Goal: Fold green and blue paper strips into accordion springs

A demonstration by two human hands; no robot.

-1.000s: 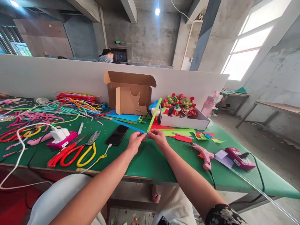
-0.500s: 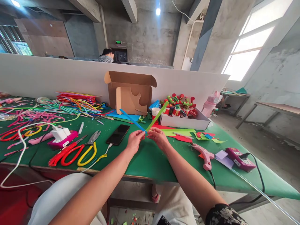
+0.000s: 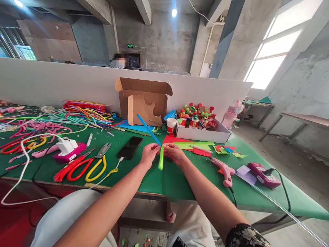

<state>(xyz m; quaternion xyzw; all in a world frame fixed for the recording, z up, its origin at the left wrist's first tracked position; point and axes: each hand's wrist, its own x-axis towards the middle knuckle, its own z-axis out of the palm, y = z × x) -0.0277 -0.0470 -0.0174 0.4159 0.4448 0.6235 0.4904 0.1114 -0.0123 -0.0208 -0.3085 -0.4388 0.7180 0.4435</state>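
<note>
Over the middle of the green table, my left hand (image 3: 149, 152) and my right hand (image 3: 174, 152) meet fingertip to fingertip, both closed in a pinch. Between them they hold two narrow paper strips where the ends join. The blue paper strip (image 3: 148, 129) slants up and away to the left. Folded down toward me, the green paper strip (image 3: 161, 159) hangs below the fingertips. My fingers hide the joint itself. A black phone (image 3: 130, 147) on a white cable lies just left of my left hand. Red and green paper sheets (image 3: 195, 145) lie beyond my right hand.
Scissors (image 3: 96, 161) and a purple power strip (image 3: 69, 152) lie at left, before piled pipe cleaners (image 3: 84, 111). A cardboard box (image 3: 144, 103) stands behind. A white box (image 3: 203, 134) holds decorated cups. At right are a pink glue gun (image 3: 224, 171) and another power strip (image 3: 264, 175).
The green strip, which pointed up to the right, is now bent down toward me. The blue strip has tilted slightly more upright. Both hands stay pinched at about the same place.
</note>
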